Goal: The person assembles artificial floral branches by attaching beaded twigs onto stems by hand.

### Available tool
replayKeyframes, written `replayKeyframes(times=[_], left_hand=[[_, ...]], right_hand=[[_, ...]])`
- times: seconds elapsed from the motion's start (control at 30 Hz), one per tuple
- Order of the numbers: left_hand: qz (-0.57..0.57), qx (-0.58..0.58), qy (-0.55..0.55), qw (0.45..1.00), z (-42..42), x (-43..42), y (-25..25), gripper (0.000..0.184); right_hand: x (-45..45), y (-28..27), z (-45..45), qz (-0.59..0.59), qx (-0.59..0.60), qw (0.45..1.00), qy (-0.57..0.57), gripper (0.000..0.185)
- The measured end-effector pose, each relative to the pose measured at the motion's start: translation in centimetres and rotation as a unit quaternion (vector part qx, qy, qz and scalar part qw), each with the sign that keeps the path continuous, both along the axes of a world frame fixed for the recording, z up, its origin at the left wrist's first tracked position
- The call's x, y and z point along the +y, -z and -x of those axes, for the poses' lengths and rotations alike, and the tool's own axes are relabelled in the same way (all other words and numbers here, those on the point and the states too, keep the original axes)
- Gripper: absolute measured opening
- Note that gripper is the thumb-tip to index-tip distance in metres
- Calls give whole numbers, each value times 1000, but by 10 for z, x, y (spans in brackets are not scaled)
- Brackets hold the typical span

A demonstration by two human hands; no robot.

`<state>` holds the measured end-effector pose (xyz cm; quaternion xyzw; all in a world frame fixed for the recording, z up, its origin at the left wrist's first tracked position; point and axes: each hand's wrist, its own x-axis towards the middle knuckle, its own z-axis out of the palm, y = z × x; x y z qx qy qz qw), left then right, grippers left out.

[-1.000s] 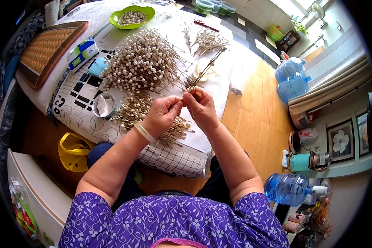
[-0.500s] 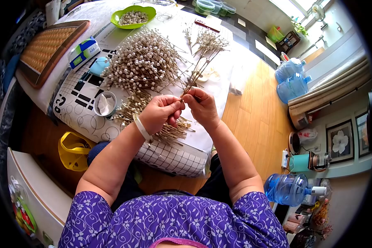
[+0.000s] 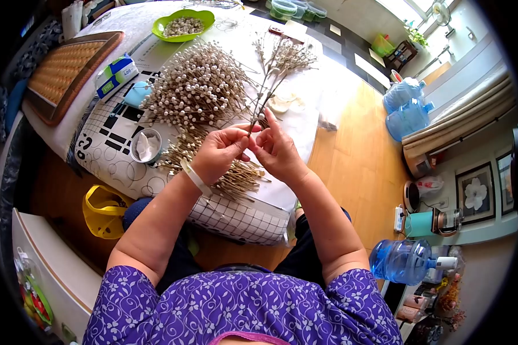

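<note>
My left hand (image 3: 220, 152) pinches the lower end of a thin branching stem (image 3: 261, 103), just right of the piles. Against the same stem end, my right hand (image 3: 277, 150) has thumb and fingers closed, with its index finger stretched up along the stem. A large heap of white-beaded stems (image 3: 198, 86) lies beyond my left hand. A second bundle of stems (image 3: 236, 181) lies partly under my left hand and wrist. Finished-looking branched sprigs (image 3: 290, 56) rest farther back on the white table cover, near the tip of the held stem.
A green bowl (image 3: 183, 26) of beads stands at the back. On the left are a small white cup (image 3: 146, 145), a tissue pack (image 3: 117, 76) and a brown woven mat (image 3: 72, 72). A yellow bag (image 3: 103, 213) is below the table; blue water bottles (image 3: 408, 118) stand right.
The held stem has turned more upright, its twigs spreading toward the back sprigs. My right index finger has straightened upward, and both hands have shifted slightly.
</note>
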<state>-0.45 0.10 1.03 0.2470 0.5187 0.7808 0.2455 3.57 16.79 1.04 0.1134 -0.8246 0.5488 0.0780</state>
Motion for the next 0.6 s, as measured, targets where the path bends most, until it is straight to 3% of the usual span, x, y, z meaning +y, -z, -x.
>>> replayKeyframes(times=[0.03,0.2,0.33,0.43,0.5,0.53,0.6], left_hand=[[-15,-5,7,1000,0,2,-2,16],[-36,-30,13,999,0,6,-1,16],[-4,-66,11,998,0,6,3,16],[0,-66,-8,998,3,5,6,15],[-9,-89,-19,996,4,2,2,15],[-19,-111,-31,993,6,-1,1,15],[-29,-117,-33,992,8,-4,-2,16]], right_hand=[[-1,-2,1,-19,-21,999,-26,88],[-9,6,6,6,-24,998,-56,96],[-9,11,5,-41,-11,998,-48,95],[-10,10,2,-23,-66,995,-73,91],[-11,5,0,223,-99,963,-114,75],[-9,3,0,222,-98,963,-115,75],[-2,-1,-1,215,-146,963,-69,55]])
